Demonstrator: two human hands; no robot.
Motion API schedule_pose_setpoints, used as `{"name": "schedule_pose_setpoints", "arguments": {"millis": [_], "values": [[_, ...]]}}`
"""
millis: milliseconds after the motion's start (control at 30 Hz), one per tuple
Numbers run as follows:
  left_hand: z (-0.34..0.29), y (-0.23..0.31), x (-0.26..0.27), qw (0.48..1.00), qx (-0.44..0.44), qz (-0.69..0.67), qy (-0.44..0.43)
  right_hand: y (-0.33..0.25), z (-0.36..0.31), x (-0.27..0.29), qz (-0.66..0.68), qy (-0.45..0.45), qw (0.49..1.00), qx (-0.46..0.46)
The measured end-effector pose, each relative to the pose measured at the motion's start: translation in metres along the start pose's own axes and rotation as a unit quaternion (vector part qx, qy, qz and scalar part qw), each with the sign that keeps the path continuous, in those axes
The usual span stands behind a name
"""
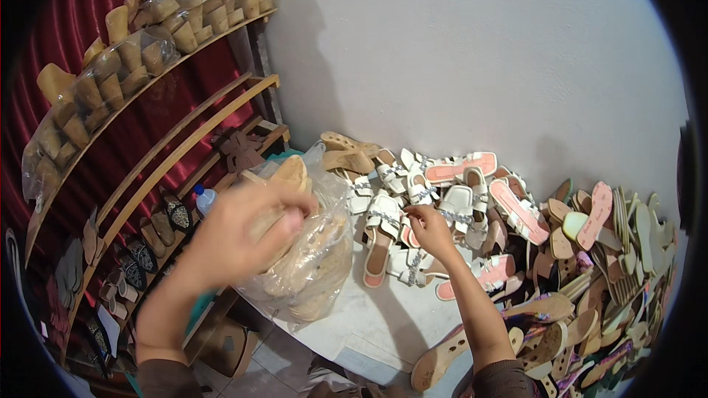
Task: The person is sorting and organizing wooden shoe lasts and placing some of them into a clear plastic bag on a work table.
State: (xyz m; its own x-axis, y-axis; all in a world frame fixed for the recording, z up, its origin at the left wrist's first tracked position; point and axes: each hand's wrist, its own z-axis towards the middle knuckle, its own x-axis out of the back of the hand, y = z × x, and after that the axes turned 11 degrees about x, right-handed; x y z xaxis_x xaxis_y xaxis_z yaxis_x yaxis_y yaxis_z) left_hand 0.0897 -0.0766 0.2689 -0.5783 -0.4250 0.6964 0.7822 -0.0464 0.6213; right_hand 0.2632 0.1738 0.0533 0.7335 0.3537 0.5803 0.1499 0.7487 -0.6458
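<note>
My left hand (254, 228), smeared by motion, hovers in front of a clear plastic bag (324, 265) full of wooden shoe lasts. A tan last (291, 173) pokes out of the bag's top just behind that hand; whether the fingers touch anything cannot be made out. Farther right, my right hand (429, 228) reaches into a heap of white sandals with silvery straps and pink or tan insoles. Its fingers are bent closed at a small white sandal (410, 234) in the heap. Beside it lie another white sandal (383, 217) and one with a pink insole (520, 214).
The white table (376, 317) bears the sandals and bag. A large pile of loose soles (590, 302) covers its right side, against the grey wall (479, 51). At left stands a wooden rack (184, 125) with bagged lasts (195, 7), shoes and a bottle (205, 197). A cardboard box (228, 346) sits below.
</note>
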Motion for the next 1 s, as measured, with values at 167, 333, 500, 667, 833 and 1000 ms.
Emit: {"name": "schedule_pose_setpoints", "arguments": {"millis": [167, 333, 500, 667, 833, 1000], "values": [[0.097, -0.101, 0.006, 0.988, 0.066, 0.135, 0.029, 0.006, 0.064, -0.015, -0.064, -0.008, 0.998, 0.023], [0.168, -0.179, -0.014, 0.970, 0.096, 0.222, -0.026, 0.053, 0.127, -0.068, -0.136, 0.001, 0.990, 0.044], [0.241, -0.190, -0.060, 0.965, 0.096, 0.239, -0.058, 0.097, 0.171, -0.117, -0.191, -0.042, 0.980, 0.017], [0.292, -0.203, -0.155, 0.928, 0.305, 0.215, -0.014, 0.151, 0.190, -0.160, -0.123, 0.007, 0.991, -0.058], [0.304, -0.249, -0.234, 0.894, 0.429, 0.095, -0.084, 0.191, 0.190, -0.177, -0.063, 0.041, 0.995, -0.063], [0.304, -0.374, -0.245, 0.890, 0.445, 0.005, -0.104, 0.185, 0.208, -0.213, -0.005, -0.002, 0.998, -0.069]]}}
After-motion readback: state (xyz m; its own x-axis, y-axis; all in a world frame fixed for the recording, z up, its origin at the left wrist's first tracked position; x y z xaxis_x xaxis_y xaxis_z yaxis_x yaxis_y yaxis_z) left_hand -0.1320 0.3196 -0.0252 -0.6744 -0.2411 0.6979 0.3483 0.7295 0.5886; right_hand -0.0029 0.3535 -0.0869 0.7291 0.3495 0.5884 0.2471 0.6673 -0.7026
